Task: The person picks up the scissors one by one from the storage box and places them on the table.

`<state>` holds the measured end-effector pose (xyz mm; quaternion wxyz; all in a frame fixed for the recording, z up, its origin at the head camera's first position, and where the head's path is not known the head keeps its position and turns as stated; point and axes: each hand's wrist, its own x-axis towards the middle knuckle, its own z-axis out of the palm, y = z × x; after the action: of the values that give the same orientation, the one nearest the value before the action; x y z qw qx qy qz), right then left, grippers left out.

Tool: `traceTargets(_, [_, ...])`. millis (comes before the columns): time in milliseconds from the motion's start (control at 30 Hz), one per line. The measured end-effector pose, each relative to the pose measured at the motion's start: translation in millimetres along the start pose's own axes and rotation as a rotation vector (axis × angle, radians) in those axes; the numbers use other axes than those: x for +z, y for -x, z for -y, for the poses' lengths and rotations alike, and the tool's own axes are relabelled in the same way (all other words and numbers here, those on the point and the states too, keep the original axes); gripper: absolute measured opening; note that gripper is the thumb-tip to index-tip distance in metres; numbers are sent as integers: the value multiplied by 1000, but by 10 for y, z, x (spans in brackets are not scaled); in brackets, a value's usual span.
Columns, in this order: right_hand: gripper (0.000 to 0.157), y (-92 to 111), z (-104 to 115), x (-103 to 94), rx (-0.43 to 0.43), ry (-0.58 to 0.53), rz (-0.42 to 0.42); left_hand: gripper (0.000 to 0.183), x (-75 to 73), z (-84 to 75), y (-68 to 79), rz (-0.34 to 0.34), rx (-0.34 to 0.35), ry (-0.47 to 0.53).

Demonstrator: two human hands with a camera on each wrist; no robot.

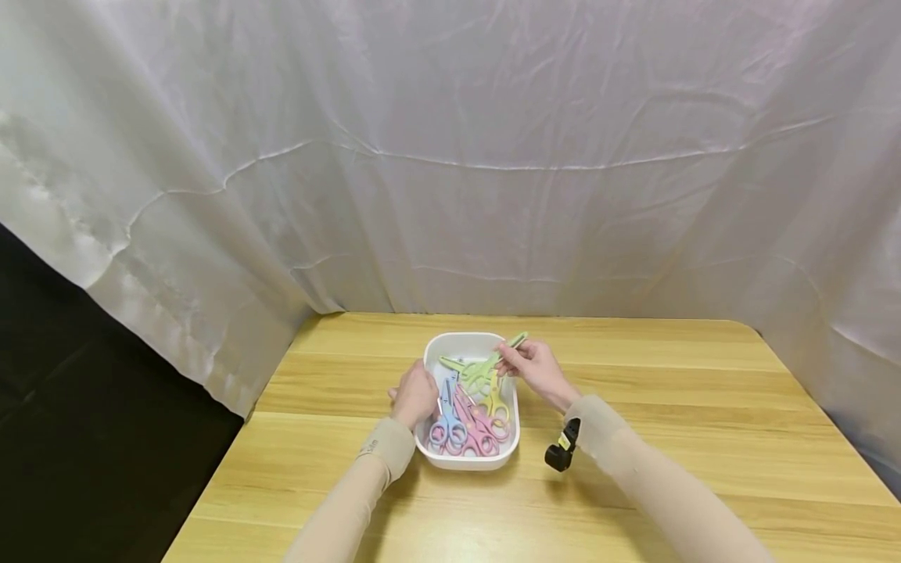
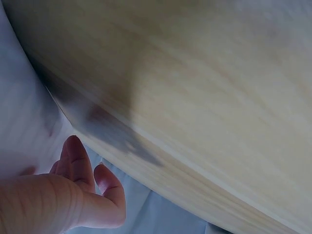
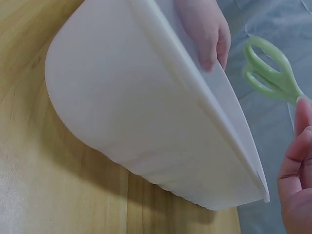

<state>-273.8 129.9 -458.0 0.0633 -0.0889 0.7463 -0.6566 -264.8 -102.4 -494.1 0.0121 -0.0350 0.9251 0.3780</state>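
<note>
In the head view my right hand (image 1: 537, 367) pinches a pair of light green scissors (image 1: 519, 341) by the blade part, over the back right of a white bin (image 1: 469, 463). Their looped green handles (image 3: 291, 80) hang from my fingertips in the right wrist view. My left hand (image 1: 417, 393) rests at the bin's left rim, its fingers reaching over the edge. The left wrist view shows that hand (image 2: 73, 195) with thumb and fingers loosely bent and nothing visible between them. Inside the bin lie blue scissors (image 1: 447, 428), pink scissors (image 1: 482, 428) and yellow scissors (image 1: 496, 403).
The bin stands on a wooden table (image 1: 669, 407). A pale curtain (image 1: 493, 234) hangs behind the table and along its sides. A small black device (image 1: 561, 450) is strapped at my right wrist. Dark cloth (image 1: 84, 407) shows at the left.
</note>
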Motion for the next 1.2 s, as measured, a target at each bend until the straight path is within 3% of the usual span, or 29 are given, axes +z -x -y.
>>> traceTargets(500, [47, 63, -74, -108, 53, -198, -49, 40, 5, 9, -8, 2, 3, 9])
traceTargets(700, [30, 85, -91, -157, 99, -341, -87, 41, 10, 21, -18, 0, 1, 8])
traceTargets(1200, [29, 131, -159, -362, 149, -592, 4, 43, 2, 2, -3, 23, -18, 15])
